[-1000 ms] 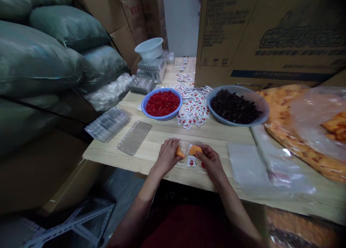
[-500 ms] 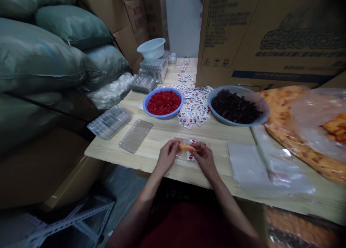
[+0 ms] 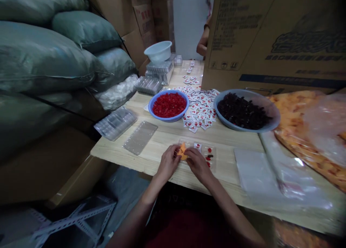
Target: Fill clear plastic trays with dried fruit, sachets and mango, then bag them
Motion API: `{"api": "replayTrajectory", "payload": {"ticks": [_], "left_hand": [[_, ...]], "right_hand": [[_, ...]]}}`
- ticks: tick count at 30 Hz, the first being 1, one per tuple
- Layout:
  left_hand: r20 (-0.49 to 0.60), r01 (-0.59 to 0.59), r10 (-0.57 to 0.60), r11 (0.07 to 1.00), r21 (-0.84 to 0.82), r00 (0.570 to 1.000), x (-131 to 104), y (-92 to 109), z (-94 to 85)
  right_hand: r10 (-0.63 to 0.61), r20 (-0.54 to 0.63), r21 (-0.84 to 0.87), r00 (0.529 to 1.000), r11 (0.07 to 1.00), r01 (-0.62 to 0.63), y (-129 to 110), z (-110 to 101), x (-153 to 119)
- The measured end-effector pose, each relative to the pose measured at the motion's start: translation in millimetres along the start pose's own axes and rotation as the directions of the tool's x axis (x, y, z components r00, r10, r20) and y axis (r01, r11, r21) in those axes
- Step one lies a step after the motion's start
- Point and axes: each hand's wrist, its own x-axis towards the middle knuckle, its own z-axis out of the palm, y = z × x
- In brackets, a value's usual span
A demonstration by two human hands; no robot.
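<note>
Between my left hand (image 3: 170,159) and my right hand (image 3: 196,161) is a flat orange piece (image 3: 182,150), maybe dried fruit, over the left part of a clear plastic tray (image 3: 213,161). Both hands have their fingers closed on its edges. In the tray's middle lies a small white printed sachet (image 3: 197,146). Its right part holds a few red pieces (image 3: 209,150) and a dark piece (image 3: 210,156). Beyond the tray stand a blue bowl of red dried pieces (image 3: 169,106) and a larger bowl of dark dried pieces (image 3: 240,111), with a heap of sachets (image 3: 200,106) between.
At left lie an empty clear tray (image 3: 140,137) and stacked trays (image 3: 116,124). Flat plastic bags (image 3: 251,172) and a big bag of orange pieces (image 3: 294,132) lie right. A large carton (image 3: 270,43) stands behind; another person's arm (image 3: 203,41) shows beside it.
The orange piece, held crosswise earlier, now shows its broad face over the tray's left part. My right hand has shifted slightly, uncovering the tray's right part. Another person's arm has appeared behind.
</note>
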Motion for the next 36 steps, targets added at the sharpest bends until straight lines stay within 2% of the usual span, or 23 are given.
{"api": "replayTrajectory", "payload": {"ticks": [3,6,9,12,14,16,17,18,19,21,22,23,24,25,26,28,30,31,32,33,35,36], "left_hand": [[0.034,-0.101,0.095,0.963,0.25,0.995,-3,8,-0.8],[0.065,-0.114,0.096,0.902,0.417,0.993,-3,12,-0.8],[0.083,-0.11,0.079,0.864,0.492,0.993,-1,11,-1.2],[0.12,-0.134,0.086,0.863,0.487,0.989,2,11,-7.4],[0.09,-0.151,0.125,0.903,0.402,0.988,2,16,-13.2],[-0.013,-0.167,0.175,0.956,0.24,0.984,0,30,-15.1],[-0.068,-0.193,0.205,0.97,0.15,0.976,-1,39,-13.0],[-0.101,-0.241,0.248,0.968,0.077,0.964,-3,49,-8.4],[-0.089,-0.311,0.313,0.95,0.034,0.946,-4,59,-1.5],[0.039,-0.468,0.467,0.883,0.04,0.884,-2,72,16.0],[0.121,-0.519,0.509,0.851,0.082,0.852,0,74,23.8],[0.185,-0.539,0.512,0.831,0.142,0.839,3,71,28.8],[0.213,-0.521,0.481,0.826,0.213,0.85,7,65,29.6],[0.188,-0.47,0.432,0.836,0.283,0.882,10,55,25.4],[0.119,-0.393,0.375,0.856,0.335,0.919,14,42,15.9],[-0.089,-0.199,0.246,0.911,0.362,0.965,22,12,-16.7],[-0.284,0.018,0.064,0.96,0.279,0.957,32,-20,-58.3],[-0.32,0.137,-0.059,0.965,0.225,0.946,37,-34,-78.2],[-0.291,0.23,-0.171,0.956,0.182,0.941,43,-47,-95.6],[-0.266,0.274,-0.226,0.948,0.16,0.937,49,-59,-109.4],[-0.19,0.327,-0.302,0.937,0.119,0.934,60,-76,-125.2],[-0.161,0.339,-0.321,0.936,0.094,0.933,63,-82,-127.7]], "right_hand": [[-0.036,0.05,-0.113,0.998,0.993,0.041,-4,-1,-2],[-0.037,0.133,-0.212,0.99,0.975,0.065,-8,0,-1],[-0.041,0.174,-0.312,0.984,0.945,0.095,-7,5,-2],[-0.035,0.186,-0.353,0.982,0.93,0.1,-7,7,-2],[-0.01,0.124,-0.257,0.992,0.966,0.042,-10,3,-2],[0.082,-0.008,-0.04,0.997,0.996,-0.082,-14,-5,-2],[0.168,-0.068,0.108,0.983,0.981,-0.161,-16,-11,-1],[0.276,-0.105,0.273,0.955,0.932,-0.239,-18,-17,-1],[0.385,-0.096,0.443,0.918,0.842,-0.307,-19,-22,-1],[0.539,0.041,0.72,0.841,0.568,-0.399,-22,-33,-2],[0.572,0.124,0.801,0.811,0.425,-0.422,-24,-38,-3],[0.584,0.192,0.845,0.789,0.31,-0.435,-26,-43,-5],[0.583,0.242,0.864,0.776,0.234,-0.445,-29,-48,-7],[0.582,0.265,0.868,0.769,0.202,-0.453,-32,-52,-10],[0.589,0.256,0.864,0.767,0.217,-0.455,-35,-56,-13],[0.605,0.17,0.809,0.778,0.365,-0.461,-39,-63,-21],[0.595,0.014,0.665,0.803,0.594,-0.452,-39,-66,-26],[0.559,-0.062,0.568,0.827,0.701,-0.431,-36,-65,-28],[0.497,-0.123,0.466,0.859,0.793,-0.392,-32,-63,-28],[0.415,-0.162,0.361,0.895,0.869,-0.338,-27,-58,-27],[0.241,-0.172,0.128,0.955,0.967,-0.221,-13,-45,-21],[0.173,-0.145,0.0,0.974,0.985,-0.175,-6,-37,-17]]}}
